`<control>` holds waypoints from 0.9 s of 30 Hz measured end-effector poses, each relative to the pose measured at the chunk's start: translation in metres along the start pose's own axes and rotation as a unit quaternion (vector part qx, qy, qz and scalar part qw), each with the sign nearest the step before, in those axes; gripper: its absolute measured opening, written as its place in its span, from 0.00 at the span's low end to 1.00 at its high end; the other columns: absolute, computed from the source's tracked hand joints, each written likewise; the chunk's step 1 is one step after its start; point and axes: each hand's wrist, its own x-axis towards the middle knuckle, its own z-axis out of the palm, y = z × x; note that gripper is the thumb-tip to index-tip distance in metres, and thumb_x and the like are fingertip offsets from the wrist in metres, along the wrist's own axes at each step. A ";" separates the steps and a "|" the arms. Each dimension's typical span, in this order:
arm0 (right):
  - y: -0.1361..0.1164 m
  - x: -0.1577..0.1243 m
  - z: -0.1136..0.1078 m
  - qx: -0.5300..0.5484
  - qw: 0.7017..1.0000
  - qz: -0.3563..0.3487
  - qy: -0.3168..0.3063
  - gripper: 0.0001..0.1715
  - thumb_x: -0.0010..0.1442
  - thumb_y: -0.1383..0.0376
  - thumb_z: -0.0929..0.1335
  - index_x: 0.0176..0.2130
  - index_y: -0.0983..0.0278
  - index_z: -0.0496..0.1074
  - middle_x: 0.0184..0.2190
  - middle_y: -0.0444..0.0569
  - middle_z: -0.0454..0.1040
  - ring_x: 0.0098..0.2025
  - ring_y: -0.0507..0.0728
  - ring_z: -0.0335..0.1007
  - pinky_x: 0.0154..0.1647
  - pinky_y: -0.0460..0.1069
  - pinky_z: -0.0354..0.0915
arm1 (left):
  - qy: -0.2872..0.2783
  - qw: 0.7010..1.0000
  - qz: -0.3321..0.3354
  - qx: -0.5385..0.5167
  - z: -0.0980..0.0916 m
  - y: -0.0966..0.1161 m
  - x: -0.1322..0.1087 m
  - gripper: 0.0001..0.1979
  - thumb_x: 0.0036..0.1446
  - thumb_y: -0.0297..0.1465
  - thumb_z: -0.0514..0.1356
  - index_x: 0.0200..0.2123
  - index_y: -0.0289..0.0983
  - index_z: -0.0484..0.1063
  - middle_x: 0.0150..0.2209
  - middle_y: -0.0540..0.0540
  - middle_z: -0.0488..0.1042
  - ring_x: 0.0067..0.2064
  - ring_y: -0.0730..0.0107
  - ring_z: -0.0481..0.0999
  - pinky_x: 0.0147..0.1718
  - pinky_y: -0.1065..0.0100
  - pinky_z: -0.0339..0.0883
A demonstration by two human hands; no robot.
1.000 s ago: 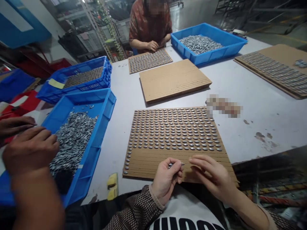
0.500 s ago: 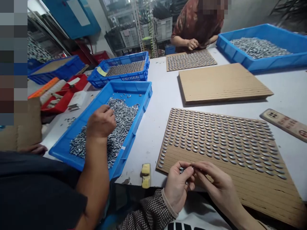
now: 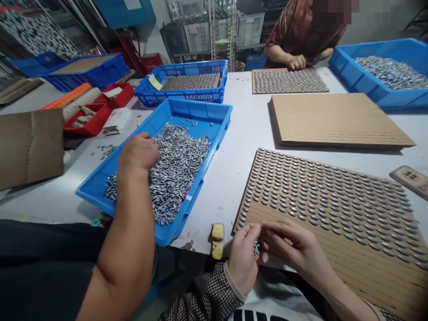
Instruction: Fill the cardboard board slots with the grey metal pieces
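My left hand (image 3: 244, 261) is closed around several small silver, pointed oval metal pieces (image 3: 257, 247), which show between its fingers. My right hand (image 3: 296, 249) meets it, with thumb and forefinger pinched at the left thumb tip; whatever lies in that pinch is too small to make out. Both hands are over the near left edge of a ribbed cardboard sheet (image 3: 337, 258). Rows of the same silver pieces (image 3: 321, 196) stand on the sheet's far part, while its near strip shows bare cardboard.
At left, a co-worker's hand (image 3: 138, 151) reaches into a blue tray (image 3: 187, 209) of loose metal pieces. Beyond lie a cardboard stack (image 3: 334, 118), another person's filled sheet (image 3: 287, 82) and a second blue tray (image 3: 361, 89). A yellow object (image 3: 217, 240) sits at the table edge.
My view has turned a little, so the table's things appear farther right. My hands stay together at the cardboard's near edge. The co-worker's hand is still in the blue tray.
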 end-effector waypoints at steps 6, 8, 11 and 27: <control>0.011 0.007 -0.001 -0.076 0.997 -0.010 0.006 0.10 0.64 0.62 0.66 0.42 0.61 0.76 0.35 0.49 0.78 0.35 0.55 0.76 0.33 0.47 0.73 | 0.016 0.999 0.000 -0.029 -0.006 0.005 -0.004 0.12 0.54 0.35 0.58 0.37 0.33 0.71 0.30 0.46 0.70 0.27 0.73 0.69 0.19 0.74 0.55; 0.019 0.013 0.000 -0.127 0.991 -0.025 0.034 0.10 0.64 0.63 0.65 0.41 0.62 0.75 0.34 0.48 0.78 0.33 0.54 0.75 0.32 0.47 0.71 | 0.012 0.999 0.003 -0.034 -0.008 0.008 -0.006 0.13 0.56 0.34 0.55 0.42 0.32 0.69 0.30 0.45 0.72 0.27 0.72 0.70 0.19 0.74 0.57; 0.032 0.024 0.007 -0.269 0.957 -0.087 0.070 0.11 0.66 0.66 0.62 0.41 0.62 0.73 0.34 0.48 0.77 0.33 0.54 0.74 0.32 0.47 0.69 | 0.031 0.999 0.016 -0.028 -0.009 0.013 -0.008 0.13 0.57 0.33 0.55 0.44 0.34 0.65 0.31 0.43 0.75 0.27 0.71 0.72 0.20 0.73 0.59; 0.056 0.043 0.020 -0.398 0.905 -0.143 0.050 0.16 0.66 0.70 0.59 0.43 0.65 0.74 0.37 0.53 0.73 0.37 0.57 0.69 0.36 0.50 0.66 | 0.021 1.000 0.004 -0.009 -0.018 0.013 -0.008 0.15 0.51 0.39 0.67 0.34 0.33 0.72 0.24 0.53 0.65 0.22 0.83 0.60 0.18 0.78 0.49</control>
